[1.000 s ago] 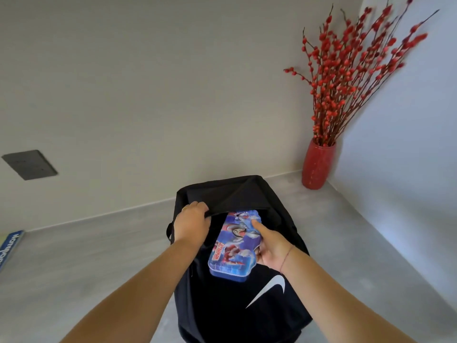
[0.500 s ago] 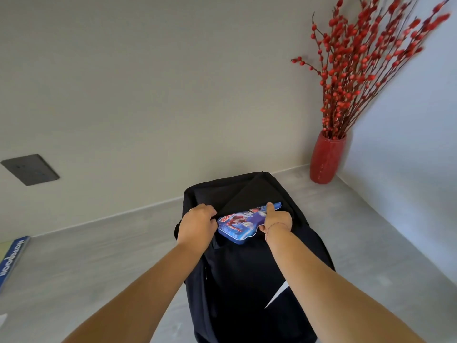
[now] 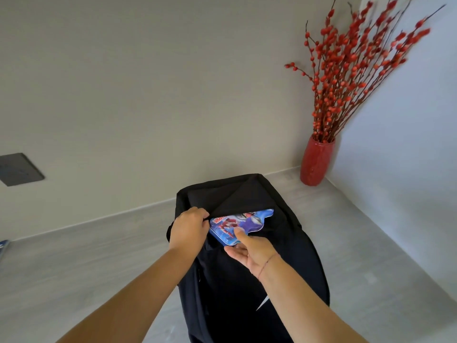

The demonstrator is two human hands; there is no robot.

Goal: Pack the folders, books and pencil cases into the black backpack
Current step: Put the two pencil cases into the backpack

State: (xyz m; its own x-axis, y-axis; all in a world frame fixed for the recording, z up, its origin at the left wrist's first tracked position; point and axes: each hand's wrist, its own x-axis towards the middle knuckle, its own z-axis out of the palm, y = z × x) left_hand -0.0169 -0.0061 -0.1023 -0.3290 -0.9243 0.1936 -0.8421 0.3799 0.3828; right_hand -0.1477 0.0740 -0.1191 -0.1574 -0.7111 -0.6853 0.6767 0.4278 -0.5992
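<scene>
The black backpack [image 3: 291, 263] lies on the grey floor with its top opening facing away from me. A blue pencil case [image 3: 254, 220] with a red cartoon figure sits partly inside that opening, its far part hidden under the black flap. My left hand [image 3: 189, 230] grips the edge of the opening on the left side of the case. My right hand [image 3: 251, 251] pinches the near edge of the pencil case, thumb on top and fingers underneath.
A red vase [image 3: 315, 162] with tall red berry branches stands in the corner at the back right. A grey wall plate [image 3: 19, 169] is on the left wall. A blue book edge [image 3: 3, 243] shows at the far left on the floor.
The pencil case has gone from lying on the backpack's front to sitting crosswise in the opening. My right hand dropped from the case's top to its near edge. The left hand kept its hold.
</scene>
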